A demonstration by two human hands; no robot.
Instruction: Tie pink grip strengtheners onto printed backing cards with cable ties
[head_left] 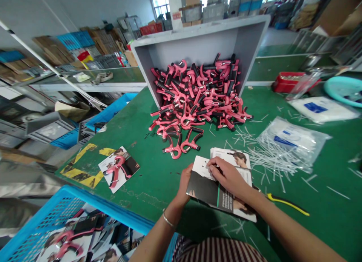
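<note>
My left hand (185,182) is closed on the left edge of a printed backing card (206,190), black and white with small punched holes in its white part. The bent fingers of my right hand (228,176) are pinched together at these holes; anything between them is too small to make out. Beneath and behind the card lies a stack of similar cards (245,160). Two pink-and-black hand grip strengtheners (190,142) lie just beyond my hands. To the left, another hand grip strengthener (117,167) rests on its card.
A tilted grey bin (195,47) spills many hand grips onto the green table (135,130). White cable ties (274,160) lie scattered at right by plastic bags (294,141). Yellow-handled pliers (288,204) lie near my right forearm. A blue basket (113,209) holds carded grips.
</note>
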